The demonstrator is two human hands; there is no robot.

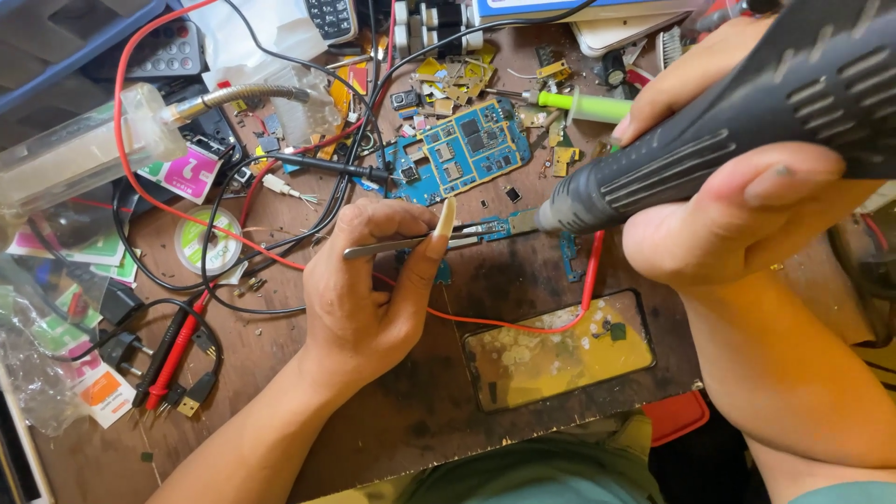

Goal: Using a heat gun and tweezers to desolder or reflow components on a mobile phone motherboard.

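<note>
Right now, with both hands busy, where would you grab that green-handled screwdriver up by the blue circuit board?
Take the green-handled screwdriver by its fat green handle, coming down from above with the fingers pinching across it. It lies flat on the wooden bench, handle to the right near the right hand, thin shaft pointing left toward the blue circuit board. Loose chips crowd the shaft end.

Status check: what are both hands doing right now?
Left hand pinching tweezers. Right hand gripping hot-air tool, nozzle at small board. Red wire close by.
</note>
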